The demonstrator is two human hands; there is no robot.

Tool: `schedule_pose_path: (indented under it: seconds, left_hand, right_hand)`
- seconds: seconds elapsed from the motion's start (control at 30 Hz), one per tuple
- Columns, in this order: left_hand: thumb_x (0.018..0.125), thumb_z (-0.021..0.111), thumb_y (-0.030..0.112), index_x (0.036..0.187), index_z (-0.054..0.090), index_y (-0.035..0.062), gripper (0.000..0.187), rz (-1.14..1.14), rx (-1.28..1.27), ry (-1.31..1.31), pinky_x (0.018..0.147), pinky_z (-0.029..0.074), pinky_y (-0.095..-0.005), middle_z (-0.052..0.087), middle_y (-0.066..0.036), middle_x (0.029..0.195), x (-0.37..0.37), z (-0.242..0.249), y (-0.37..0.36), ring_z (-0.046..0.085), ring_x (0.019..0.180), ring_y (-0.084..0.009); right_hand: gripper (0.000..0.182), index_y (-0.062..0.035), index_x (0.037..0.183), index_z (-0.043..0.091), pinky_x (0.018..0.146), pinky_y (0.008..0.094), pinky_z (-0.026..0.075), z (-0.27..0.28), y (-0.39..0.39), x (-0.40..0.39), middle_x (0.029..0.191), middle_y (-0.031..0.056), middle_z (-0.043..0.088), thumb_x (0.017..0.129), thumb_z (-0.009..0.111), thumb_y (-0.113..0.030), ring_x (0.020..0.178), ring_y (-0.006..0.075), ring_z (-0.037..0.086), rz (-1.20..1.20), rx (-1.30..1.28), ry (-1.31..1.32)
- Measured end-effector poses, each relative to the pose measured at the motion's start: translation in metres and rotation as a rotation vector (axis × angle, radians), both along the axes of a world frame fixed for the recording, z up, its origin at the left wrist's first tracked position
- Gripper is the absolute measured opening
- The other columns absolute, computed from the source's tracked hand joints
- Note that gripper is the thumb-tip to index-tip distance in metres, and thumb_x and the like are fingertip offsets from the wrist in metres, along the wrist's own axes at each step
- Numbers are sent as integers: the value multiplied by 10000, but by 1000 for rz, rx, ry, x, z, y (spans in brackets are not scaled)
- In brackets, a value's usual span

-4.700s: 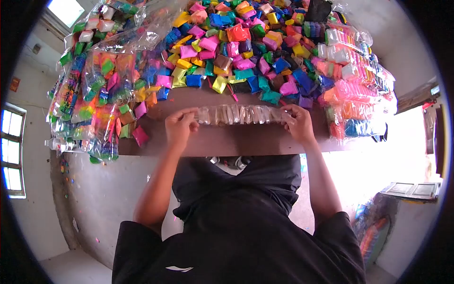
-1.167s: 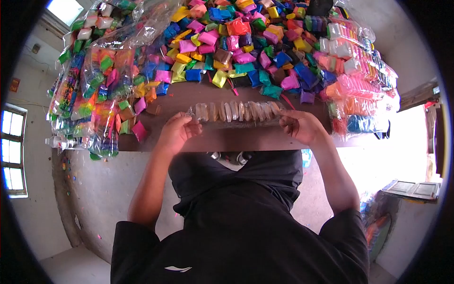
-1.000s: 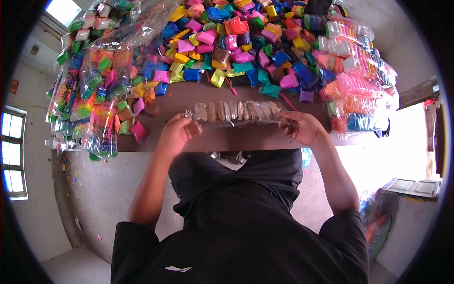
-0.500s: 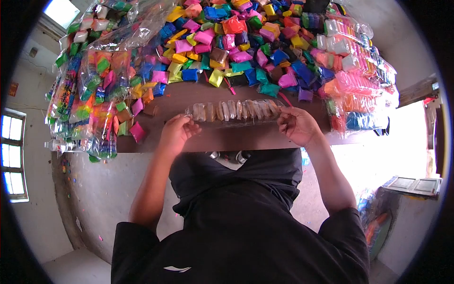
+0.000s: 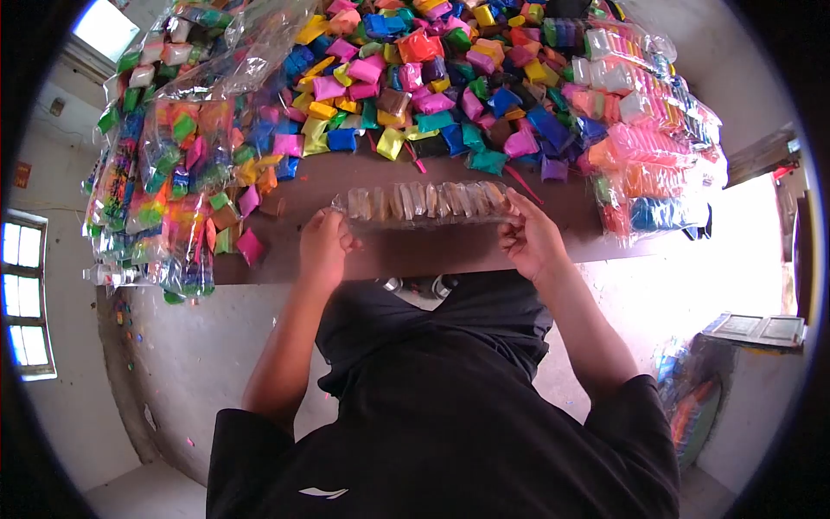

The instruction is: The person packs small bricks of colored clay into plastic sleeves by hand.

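A long clear plastic pack [image 5: 424, 203] with a row of several tan and whitish pieces spans the gap between my hands above the brown table [image 5: 389, 259]. My left hand [image 5: 327, 242] pinches its left end with curled fingers. At the opposite end, my right hand [image 5: 529, 233] grips the plastic between thumb and fingers. What exactly the pieces are cannot be made out through the shiny wrap.
Beyond the pack lies a heap of small colourful packets [image 5: 424, 95]. Filled clear bags [image 5: 177, 182] are piled at the left, and stacked packs [image 5: 648, 147] stand at the right. The table's near edge runs just before my lap.
Both hands have closed more firmly on the pack's ends. The fingers of my left hand are more curled, and the pack appears slightly lifted and tilted.
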State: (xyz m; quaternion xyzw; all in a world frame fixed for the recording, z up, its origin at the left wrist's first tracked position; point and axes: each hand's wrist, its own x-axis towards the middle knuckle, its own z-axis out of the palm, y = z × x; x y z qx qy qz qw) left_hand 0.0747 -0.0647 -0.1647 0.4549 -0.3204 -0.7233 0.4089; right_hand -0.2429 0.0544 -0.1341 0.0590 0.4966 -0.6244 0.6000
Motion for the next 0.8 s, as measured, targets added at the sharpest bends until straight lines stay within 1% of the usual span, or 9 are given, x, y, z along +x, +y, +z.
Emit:
schedule_pose_path:
  seconds: [0.07,0.2,0.27,0.33,0.4,0.57,0.63,0.73,0.8]
  left_hand:
    - [971,721,269,870,605,160,187,60,36,-86,654,463,-347,362,82,656,-5,8,3,357,577,-76]
    - [955,767,327,876,607,156,247,-17,51,-123,659,471,-330,372,91,658,7,6,-4,379,585,-76]
    - [952,776,321,898,624,143,240,-122,61,-131,678,482,-309,439,77,678,15,3,-9,453,619,-88]
    - [963,763,307,915,635,131,223,-141,-9,-181,689,486,-302,497,60,711,18,-1,-10,503,657,-96]
    - [974,751,293,932,647,120,206,-163,-80,-230,699,489,-295,556,44,744,19,-4,-10,553,695,-104]
    - [1024,680,240,1034,638,58,187,-234,-192,-241,812,560,-325,678,-42,944,25,-14,-14,680,859,-160]
    - [1036,657,225,1057,621,51,179,-285,-164,-304,850,573,-353,687,-70,983,25,-3,-15,698,904,-190]
    - [1056,614,197,1085,591,46,156,-362,-72,-297,900,590,-406,702,-122,1049,23,12,-14,721,976,-245]
    - [1064,595,184,1090,579,48,139,-383,-6,-228,912,594,-430,707,-145,1076,23,9,-14,726,1004,-270]
  right_hand:
    - [146,-107,947,674,568,247,354,-6,-2,-9,754,-30,579,930,762,-222,658,106,524,43,8,30]
    - [154,-114,948,673,567,258,378,-9,-1,-27,784,-15,606,956,744,-250,725,136,605,255,16,112]
    - [157,-111,952,672,573,265,399,-12,0,-42,809,-5,625,968,736,-253,763,145,638,343,-38,152]
    - [128,-94,978,664,648,293,501,-22,-3,-56,877,24,658,1008,689,-215,855,160,677,512,-173,260]
    - [114,-84,994,659,698,308,535,-32,-6,-60,902,37,668,1023,665,-194,871,160,678,497,-187,254]
    - [106,-67,1038,643,811,340,588,-42,-9,-63,933,53,678,1052,621,-170,883,156,677,496,-249,393]
    - [142,-56,1053,634,826,346,586,-43,-12,-70,988,76,697,1053,625,-197,894,158,685,699,-240,699]
    - [170,-31,1087,607,859,367,589,-36,-17,-74,1068,112,708,1061,608,-198,960,198,710,891,-74,904]
    - [178,-20,1107,592,867,379,590,-41,-20,-73,1080,133,713,1064,598,-192,993,228,717,797,-100,704]
